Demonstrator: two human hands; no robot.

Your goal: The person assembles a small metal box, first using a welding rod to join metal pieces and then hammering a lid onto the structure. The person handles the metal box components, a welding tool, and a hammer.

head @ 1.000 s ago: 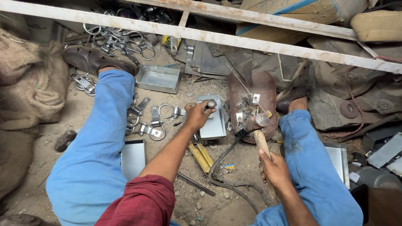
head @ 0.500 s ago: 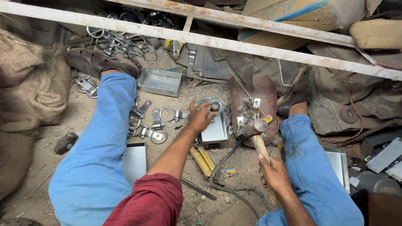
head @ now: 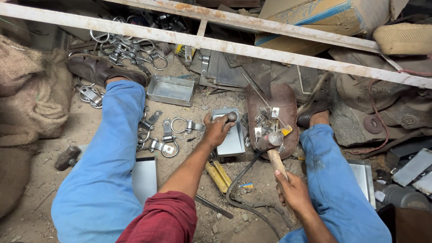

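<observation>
Left hand [head: 217,130] closed over a dark round punch [head: 231,117], pressed on the shallow metal tray [head: 230,135] mid-frame as half a second ago. Right hand [head: 292,191] gripping the hammer [head: 274,148], head now lower, just right of the tray.

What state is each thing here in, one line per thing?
Left hand: fingers closed on a dark tool tip, pressed on the metal tray.
Right hand: gripping the hammer handle.
Hammer: head low, by the leather pad.
Metal tray: open side up, on the ground.
Second tray: open, lying apart.
</observation>
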